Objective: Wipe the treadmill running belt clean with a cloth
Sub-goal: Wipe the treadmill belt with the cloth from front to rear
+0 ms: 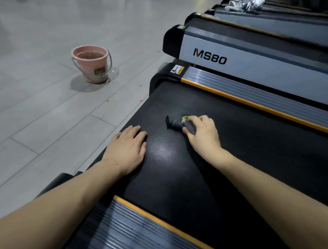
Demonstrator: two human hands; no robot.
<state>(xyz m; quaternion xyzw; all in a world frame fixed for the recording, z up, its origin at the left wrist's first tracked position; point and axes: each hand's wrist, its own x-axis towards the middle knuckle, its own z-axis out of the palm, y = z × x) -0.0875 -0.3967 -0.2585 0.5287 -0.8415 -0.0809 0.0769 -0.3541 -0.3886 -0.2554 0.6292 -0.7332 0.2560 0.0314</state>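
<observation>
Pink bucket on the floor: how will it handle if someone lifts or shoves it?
The bucket looks nearly full of water, so probably heavy for its size. A shove would likely slosh it over the rim; the floor beside it already looks wet. Its wire handle probably lets it swing when lifted.

Bare running belt (235, 149) lies open beyond both hands, bounded by ribbed side rails (261, 90)

Pink bucket (92, 63) of water on grey tiled floor (37, 114), neighbouring MS80 treadmill (250, 64)

Left hand (127, 146) flat (fingers straight), right hand (202, 131) curled, gripping; both forearms extended
</observation>
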